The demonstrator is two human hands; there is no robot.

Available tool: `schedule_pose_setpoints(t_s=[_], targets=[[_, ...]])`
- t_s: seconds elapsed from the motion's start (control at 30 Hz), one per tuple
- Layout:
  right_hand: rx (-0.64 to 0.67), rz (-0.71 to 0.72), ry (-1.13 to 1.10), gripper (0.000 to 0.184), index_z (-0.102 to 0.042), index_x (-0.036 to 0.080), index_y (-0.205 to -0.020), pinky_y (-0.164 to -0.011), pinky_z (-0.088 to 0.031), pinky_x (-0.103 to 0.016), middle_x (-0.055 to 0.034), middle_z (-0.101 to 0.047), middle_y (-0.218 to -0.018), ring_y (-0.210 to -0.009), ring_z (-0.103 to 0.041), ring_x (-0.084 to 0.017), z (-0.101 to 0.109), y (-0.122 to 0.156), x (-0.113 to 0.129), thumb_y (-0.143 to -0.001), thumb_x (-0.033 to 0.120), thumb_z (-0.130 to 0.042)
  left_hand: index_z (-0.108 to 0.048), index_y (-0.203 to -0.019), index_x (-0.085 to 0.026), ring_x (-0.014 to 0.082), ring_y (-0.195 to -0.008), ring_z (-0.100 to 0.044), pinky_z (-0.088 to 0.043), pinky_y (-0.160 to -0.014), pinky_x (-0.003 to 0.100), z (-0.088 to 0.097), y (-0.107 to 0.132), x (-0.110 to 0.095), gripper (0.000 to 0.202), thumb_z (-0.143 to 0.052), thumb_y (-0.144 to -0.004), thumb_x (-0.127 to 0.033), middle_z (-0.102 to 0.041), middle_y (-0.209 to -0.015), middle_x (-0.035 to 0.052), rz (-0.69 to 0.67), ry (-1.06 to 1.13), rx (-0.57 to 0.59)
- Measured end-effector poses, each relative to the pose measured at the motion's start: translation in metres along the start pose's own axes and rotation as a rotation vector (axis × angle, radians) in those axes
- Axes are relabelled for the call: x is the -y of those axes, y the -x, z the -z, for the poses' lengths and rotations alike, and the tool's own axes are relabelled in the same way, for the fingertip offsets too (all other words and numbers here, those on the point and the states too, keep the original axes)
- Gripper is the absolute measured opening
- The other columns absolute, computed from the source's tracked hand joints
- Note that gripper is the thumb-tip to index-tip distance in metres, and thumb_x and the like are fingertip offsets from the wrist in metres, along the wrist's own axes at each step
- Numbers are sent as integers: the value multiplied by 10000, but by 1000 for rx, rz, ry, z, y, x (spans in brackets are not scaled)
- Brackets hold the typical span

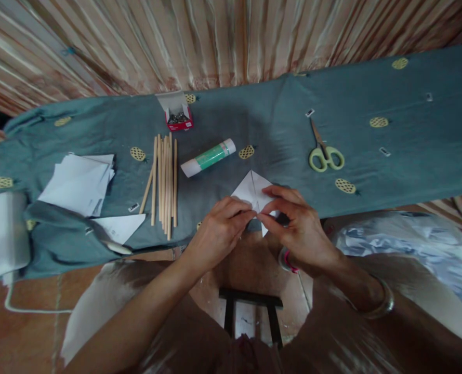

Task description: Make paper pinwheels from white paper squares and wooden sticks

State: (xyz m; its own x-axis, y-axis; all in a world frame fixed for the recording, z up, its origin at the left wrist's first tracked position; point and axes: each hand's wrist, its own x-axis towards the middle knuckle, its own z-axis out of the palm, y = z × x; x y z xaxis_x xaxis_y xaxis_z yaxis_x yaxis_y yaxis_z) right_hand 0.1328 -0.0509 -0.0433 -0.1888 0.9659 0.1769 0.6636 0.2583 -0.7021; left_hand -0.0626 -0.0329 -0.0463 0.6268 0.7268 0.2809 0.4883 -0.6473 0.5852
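The left hand and right hand pinch the paper between their fingertips. Folding appears partial, unfinished; beyond the fingers lies the glue stick, leftward the loose sticks.

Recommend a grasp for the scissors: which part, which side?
Probably best by the pale green handles, from the person's side, right hand coming down from above. The scissors lie flat on the cloth, handles towards the person, blades pointing away towards the curtain.
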Motion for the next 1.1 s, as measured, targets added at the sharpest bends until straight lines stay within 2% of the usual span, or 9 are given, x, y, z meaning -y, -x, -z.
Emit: schedule_pose_setpoints(t_s=[0.33,0.5,0.7,0.87,1.0,1.1], targets=[[13,0,7,78,-667,203,-786,-965,-474,-484,-106,-634,-1172,-1133,-574,-273,1,0,0,-852,214,-627,-652,-1085,-133,191,-992,-579,-537,-862,354,0,-1,0,211,-509,-931,-137,-661,-1035,91,-10,0,-3],[-1,17,15,73,-665,212,-834,-961,-474,-489,-99,-638,-1177,-1125,-576,-278,2,0,1,-868,227,-602,-657,-1079,-153,192,-988,-589,-541,-851,363,1,-2,-1,211,-495,-943,-161,-667,-1022,84,6,-4,1],[-13,122,91,185,-665,202,-1023,-991,-457,-468,-110,-607,-1244,-1142,-556,-263,2,2,2,-928,215,-507,-661,-1068,-137,192,-993,-597,-548,-854,357,-1,-2,-1,203,-505,-942,-165,-675,-1025,90,-6,-1,-10],[7,171,143,243,-656,247,-1080,-989,-470,-479,-80,-576,-1272,-1160,-541,-259,0,2,-2,-949,229,-452,-656,-1077,-138,193,-1008,-597,-549,-863,365,-1,-1,-1,205,-505,-940,-158,-673,-1036,89,-4,-7,-5],[-1,251,208,235,-635,202,-1091,-983,-484,-483,-112,-558,-1277,-1162,-528,-274,-2,2,-5,-932,188,-463,-652,-1081,-126,192,-1009,-595,-548,-860,359,0,-1,-2,206,-505,-939,-155,-672,-1035,91,-12,-15,1],[15,290,270,258,-604,217,-1116,-971,-494,-494,-112,-533,-1302,-1177,-508,-283,-3,3,-5,-917,147,-456,-650,-1080,-125,189,-998,-596,-547,-860,359,0,-1,-2,204,-507,-937,-152,-669,-1037,91,-17,-13,-6]])
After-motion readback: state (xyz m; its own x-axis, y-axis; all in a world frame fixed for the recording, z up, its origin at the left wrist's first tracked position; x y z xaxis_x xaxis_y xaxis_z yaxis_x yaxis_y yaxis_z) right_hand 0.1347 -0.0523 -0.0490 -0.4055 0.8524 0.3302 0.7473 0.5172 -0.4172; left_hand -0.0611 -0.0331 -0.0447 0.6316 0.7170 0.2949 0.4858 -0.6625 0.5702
